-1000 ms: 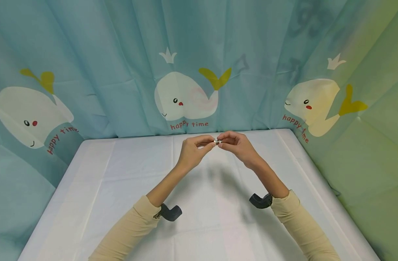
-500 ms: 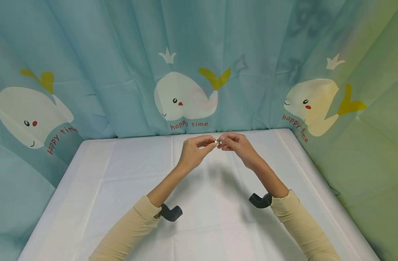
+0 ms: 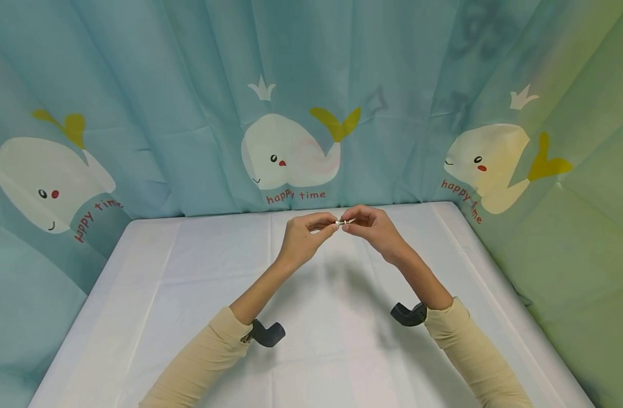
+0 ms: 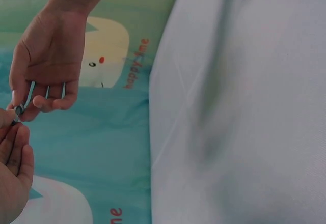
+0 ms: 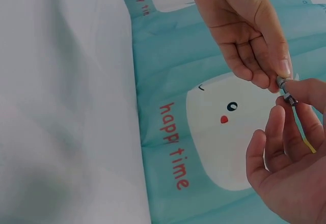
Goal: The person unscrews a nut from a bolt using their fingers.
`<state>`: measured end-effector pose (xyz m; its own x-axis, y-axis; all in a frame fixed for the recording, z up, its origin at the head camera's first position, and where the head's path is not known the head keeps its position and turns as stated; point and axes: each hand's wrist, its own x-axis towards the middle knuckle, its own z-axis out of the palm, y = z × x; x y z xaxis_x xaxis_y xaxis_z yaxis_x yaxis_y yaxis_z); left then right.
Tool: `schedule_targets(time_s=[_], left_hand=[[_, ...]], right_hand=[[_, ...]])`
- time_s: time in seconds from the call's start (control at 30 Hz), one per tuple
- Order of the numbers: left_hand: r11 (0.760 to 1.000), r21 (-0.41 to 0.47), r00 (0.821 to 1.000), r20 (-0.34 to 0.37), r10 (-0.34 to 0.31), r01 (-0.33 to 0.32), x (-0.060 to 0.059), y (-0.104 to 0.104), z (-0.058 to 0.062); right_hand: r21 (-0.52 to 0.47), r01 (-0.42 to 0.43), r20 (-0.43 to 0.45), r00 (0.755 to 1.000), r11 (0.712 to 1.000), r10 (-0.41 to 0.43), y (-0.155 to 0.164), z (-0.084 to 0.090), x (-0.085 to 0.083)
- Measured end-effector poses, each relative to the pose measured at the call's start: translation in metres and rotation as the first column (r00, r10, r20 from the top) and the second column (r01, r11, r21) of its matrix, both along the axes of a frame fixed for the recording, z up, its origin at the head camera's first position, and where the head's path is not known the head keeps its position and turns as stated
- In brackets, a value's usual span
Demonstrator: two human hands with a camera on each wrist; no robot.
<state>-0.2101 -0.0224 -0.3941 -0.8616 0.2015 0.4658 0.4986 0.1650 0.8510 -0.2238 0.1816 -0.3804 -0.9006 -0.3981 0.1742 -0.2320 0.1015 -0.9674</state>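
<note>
Both hands are raised above the far half of the white table [image 3: 153, 272], which serves here as the landmark, and they meet over its back edge, just in front of the whale-print curtain [image 3: 291, 153]. The left hand [image 3: 302, 238] and the right hand [image 3: 373, 226] face each other with fingertips together, and between them sits a small silvery metal piece [image 3: 342, 222]. The left hand pinches one end of the piece between thumb and forefinger; the right hand pinches the other end in the same way, so that the piece bridges the two grips and only its short middle section shows. In the right wrist view the piece [image 5: 286, 90] appears as a short grey cylinder, held clear of the table, with the remaining fingers of each hand loosely curled. Its finer form is too small to make out. Cream sleeves [image 3: 209, 357] cover both forearms above the table's near half.
</note>
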Motion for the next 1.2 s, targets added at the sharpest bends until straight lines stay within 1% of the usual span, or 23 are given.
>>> schedule_targets(time_s=[0.17, 0.3, 0.4, 0.5, 0.67, 0.87, 1.07, 1.2], left_hand=[[1.000, 0.000, 1.000, -0.015, -0.003, 0.003, -0.0001, -0.0007, -0.0001], [1.000, -0.005, 1.000, -0.019, 0.000, -0.001, -0.0001, -0.0008, -0.0003], [1.000, -0.012, 1.000, -0.019, 0.004, -0.005, 0.0003, -0.0011, -0.0003], [1.000, -0.013, 1.000, -0.012, 0.006, -0.006, 0.0007, -0.0012, -0.0002], [1.000, 0.005, 1.000, -0.001, 0.001, -0.001, 0.0012, -0.0006, 0.0001], [1.000, 0.008, 1.000, -0.009, 0.003, -0.003, 0.0004, -0.0013, -0.0010], [1.000, -0.009, 1.000, -0.018, 0.013, -0.013, -0.0002, -0.0027, -0.0012], [1.000, -0.021, 1.000, -0.016, 0.021, -0.021, -0.0005, -0.0031, -0.0009]], right_hand=[[0.003, -0.015, -0.008, 1.000, 1.000, 0.015, -0.0004, -0.0009, -0.0002], [0.029, -0.012, 0.025, 1.000, 1.000, 0.011, -0.0006, -0.0028, -0.0013], [0.050, 0.007, 0.051, 0.999, 0.999, -0.009, -0.0018, -0.0041, -0.0028], [0.076, 0.035, 0.054, 0.998, 0.996, -0.039, -0.0037, -0.0045, -0.0035], [0.101, 0.074, 0.022, 0.997, 0.992, -0.076, -0.0050, -0.0045, -0.0034], [0.062, 0.060, -0.010, 0.998, 0.996, -0.060, -0.0034, -0.0052, -0.0022], [0.053, 0.043, -0.056, 0.998, 0.998, -0.040, -0.0030, -0.0039, -0.0009], [0.045, 0.024, -0.068, 0.997, 0.999, -0.021, -0.0028, -0.0037, -0.0011]])
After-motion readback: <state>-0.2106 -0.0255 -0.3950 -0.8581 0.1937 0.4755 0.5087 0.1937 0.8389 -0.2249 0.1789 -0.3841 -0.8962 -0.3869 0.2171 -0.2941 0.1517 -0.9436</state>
